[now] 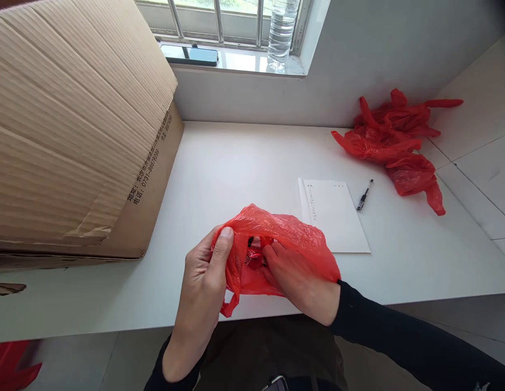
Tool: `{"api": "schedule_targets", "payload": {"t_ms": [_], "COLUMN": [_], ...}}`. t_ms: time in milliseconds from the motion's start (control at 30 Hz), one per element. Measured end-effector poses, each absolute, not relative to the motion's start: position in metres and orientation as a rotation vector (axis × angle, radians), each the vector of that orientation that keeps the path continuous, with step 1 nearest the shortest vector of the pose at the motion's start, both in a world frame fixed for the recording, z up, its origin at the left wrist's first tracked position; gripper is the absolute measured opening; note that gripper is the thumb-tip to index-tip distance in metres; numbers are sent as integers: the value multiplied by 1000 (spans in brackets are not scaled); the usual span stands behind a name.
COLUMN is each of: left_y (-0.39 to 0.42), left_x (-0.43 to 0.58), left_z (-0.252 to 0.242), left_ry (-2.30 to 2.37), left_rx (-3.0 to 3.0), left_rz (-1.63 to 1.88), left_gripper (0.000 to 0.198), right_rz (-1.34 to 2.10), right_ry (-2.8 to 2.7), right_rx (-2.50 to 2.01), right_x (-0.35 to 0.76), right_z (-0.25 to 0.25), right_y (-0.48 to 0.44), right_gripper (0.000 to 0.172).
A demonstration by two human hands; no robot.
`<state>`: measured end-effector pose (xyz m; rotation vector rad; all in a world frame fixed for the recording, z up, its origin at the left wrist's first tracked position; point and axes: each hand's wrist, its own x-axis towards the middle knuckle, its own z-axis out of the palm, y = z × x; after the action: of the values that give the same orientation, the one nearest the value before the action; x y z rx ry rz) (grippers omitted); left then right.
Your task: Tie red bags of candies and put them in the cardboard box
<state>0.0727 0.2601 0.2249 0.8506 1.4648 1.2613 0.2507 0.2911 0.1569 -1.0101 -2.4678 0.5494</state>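
Observation:
A thin red plastic bag [285, 231] is held over the front edge of the white table, its mouth open toward me. My left hand [206, 269] pinches the bag's left rim, thumb on top, with a loose handle dangling below. Through the mouth reaches my right hand [291, 274], its fingers curled against shiny red wrapped items [254, 256] inside. The bag's film covers part of these fingers, and I cannot make out exactly what they grip.
A large cardboard box [73, 130] stands at the left. Behind the bag lie a white notebook [338, 217] and a pen [365, 195]. Crumpled red bags [399, 141] fill the back right corner. A phone [189, 55] and a water bottle [282, 35] are on the windowsill.

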Motion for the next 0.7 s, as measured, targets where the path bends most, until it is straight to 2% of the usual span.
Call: {"api": "schedule_targets", "payload": {"t_ms": [200,267,333,467,567,700], "left_y": [261,261,262,263,263,260], "left_x": [70,70,71,75,75,72], "left_z": [226,226,227,229,230,229], "left_ry": [1487,1486,1468,1425,1438,1453], "left_rx": [844,846,845,855,875,883], "left_rz": [1269,1272,1276,1268,1262,1270], "left_gripper": [41,41,40,41,42,41], "right_rz": [161,101,193,646,929,1063], "right_ry": [-2630,-2601,-2558,-2572,-2497,-2434], "right_rx": [-824,-753,-825,-1101,-1050,-1020], "right_x": [283,289,283,249,235,243], "right_z": [163,168,173,183,188,188], "right_y": [274,271,276,299,313,318], "right_gripper": [73,75,65,25,18,16]}}
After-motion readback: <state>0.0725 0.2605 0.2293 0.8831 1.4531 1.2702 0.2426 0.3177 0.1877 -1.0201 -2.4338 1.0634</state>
